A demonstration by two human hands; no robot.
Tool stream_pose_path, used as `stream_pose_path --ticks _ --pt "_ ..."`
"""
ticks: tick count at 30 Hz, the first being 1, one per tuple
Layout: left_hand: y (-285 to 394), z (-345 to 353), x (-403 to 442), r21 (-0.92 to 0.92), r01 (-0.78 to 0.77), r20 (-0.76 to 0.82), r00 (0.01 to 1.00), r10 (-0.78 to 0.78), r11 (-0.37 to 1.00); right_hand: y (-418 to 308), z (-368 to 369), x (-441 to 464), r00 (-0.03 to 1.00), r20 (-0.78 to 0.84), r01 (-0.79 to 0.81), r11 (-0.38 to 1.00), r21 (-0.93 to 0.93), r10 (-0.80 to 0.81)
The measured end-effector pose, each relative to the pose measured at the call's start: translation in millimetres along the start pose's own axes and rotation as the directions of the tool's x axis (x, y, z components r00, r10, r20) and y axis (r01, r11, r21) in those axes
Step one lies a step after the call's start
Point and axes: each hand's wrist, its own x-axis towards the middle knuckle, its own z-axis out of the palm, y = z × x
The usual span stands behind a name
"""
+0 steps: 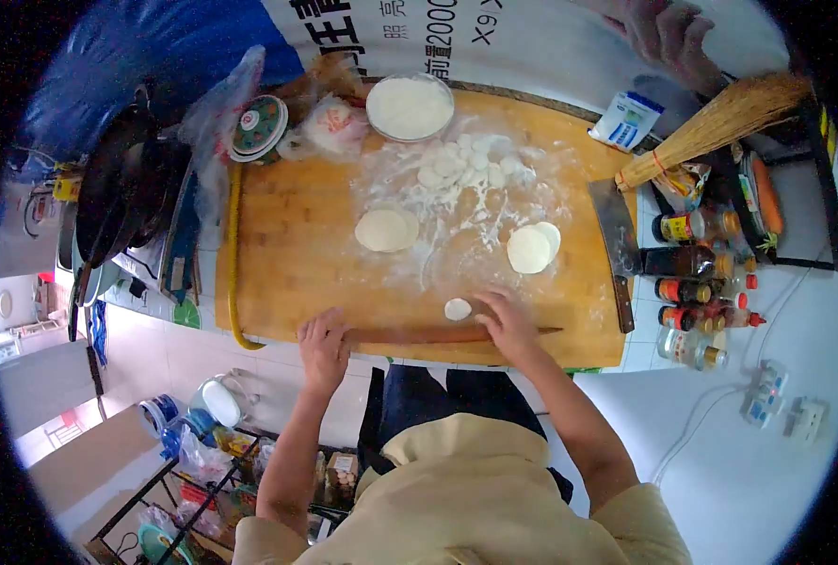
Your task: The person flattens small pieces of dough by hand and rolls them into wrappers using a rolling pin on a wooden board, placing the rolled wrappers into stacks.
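Note:
A slim wooden rolling pin (419,335), slightly blurred, lies across the near edge of the wooden board (287,226). My left hand (323,348) is closed over its left end. Toward the other end, my right hand (507,326) rests over the pin, whose pointed tip shows beyond it. Just left of my right fingertips is a small round of dough (457,309); I cannot tell whether they touch it. Flat dough wrappers (387,230) lie overlapped at the left, and another pair of wrappers (530,250) at the right. Small floured dough pieces (461,162) are clustered farther back.
A bowl of flour (410,107) and a lidded container (259,129) stand at the back. On the right are a cleaver (614,231), a straw brush (711,132) and several bottles (683,259). A yellow tube (233,254) runs along the board's left edge.

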Motion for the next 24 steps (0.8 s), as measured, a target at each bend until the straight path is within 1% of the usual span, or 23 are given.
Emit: stream_pose_path --ticks 1,3,4,5,6,7,9,10,11,12,13,14,15,16,18,19,21,22,23,24 --pt "0 1 3 0.015 0.002 -0.001 1.000 -0.002 1.000 6 -5 -9 1.000 -0.001 -0.002 1.000 0.000 0.002" --pt "-2 4 17 0.029 -0.002 -0.002 1.000 0.002 1.000 16 -13 -20 0.974 -0.159 -0.185 0.969 -0.165 0.160" --pt "-2 6 28 0.045 -0.028 0.061 0.998 0.025 0.999 16 -16 -14 0.973 -0.161 -0.190 0.968 -0.164 0.163" --pt "-3 8 38 0.060 -0.055 0.127 0.991 0.047 0.997 18 -19 -2 0.977 -0.200 -0.130 0.939 -0.319 0.068" --pt "-4 14 50 0.061 -0.059 0.136 0.989 0.050 0.996 19 -22 7 0.975 -0.222 -0.079 0.882 -0.464 -0.030" --pt "-5 21 62 0.061 -0.067 0.139 0.989 0.058 0.996 19 -24 12 0.974 -0.226 -0.086 0.885 -0.458 -0.023" --pt "-5 21 65 0.065 -0.079 0.147 0.987 0.068 0.995 18 -27 17 0.961 -0.272 -0.098 0.854 -0.511 -0.052" --pt "-4 16 63 0.125 -0.132 0.228 0.968 0.101 0.983 20 -24 6 0.959 -0.280 -0.104 0.856 -0.507 -0.050" --pt "-3 12 64 0.180 -0.194 0.301 0.944 0.134 0.964 26 -20 -9 0.981 -0.193 -0.070 0.887 -0.456 -0.021" --pt "-3 8 62 0.182 -0.208 0.295 0.944 0.149 0.961 28 -19 -16 0.995 -0.103 -0.042 0.915 -0.400 0.001" --pt "-3 4 56 0.161 -0.222 0.345 0.925 0.156 0.962 25 -22 -12 0.993 -0.118 -0.046 0.915 -0.402 -0.002" --pt "-6 1 53 0.138 -0.231 0.401 0.902 0.158 0.963 20 -23 -12 0.997 -0.079 -0.048 0.884 -0.464 0.013" --pt "-19 16 56 0.079 -0.262 0.311 0.923 0.226 0.962 13 -23 -16 0.999 -0.033 -0.049 0.851 -0.522 0.036" --pt "-22 23 68 0.076 -0.264 0.318 0.920 0.228 0.961 10 -26 -6 0.998 -0.034 -0.055 0.852 -0.520 0.044" --pt "-21 31 97 0.059 -0.096 0.282 0.956 0.075 0.994 10 -36 28 0.983 -0.185 -0.086 0.848 -0.524 -0.015" --pt "-16 27 98 0.059 -0.105 0.280 0.956 0.084 0.993 16 -34 23 0.981 -0.194 -0.091 0.847 -0.524 -0.015" --pt "-3 16 90 0.182 -0.161 0.257 0.960 0.111 0.970 32 -26 7 0.997 -0.050 -0.077 0.893 -0.443 0.061" --pt "-8 13 72 0.181 -0.166 0.254 0.960 0.117 0.969 25 -25 -9 0.997 -0.057 -0.079 0.892 -0.445 0.060" --pt "-21 11 47 0.155 -0.233 0.335 0.927 0.171 0.960 14 -25 -26 0.999 0.019 -0.032 0.883 -0.468 0.046" --pt "-21 4 43 0.124 -0.299 0.414 0.882 0.225 0.946 6 -25 -32 0.995 0.093 0.014 0.874 -0.486 0.036"
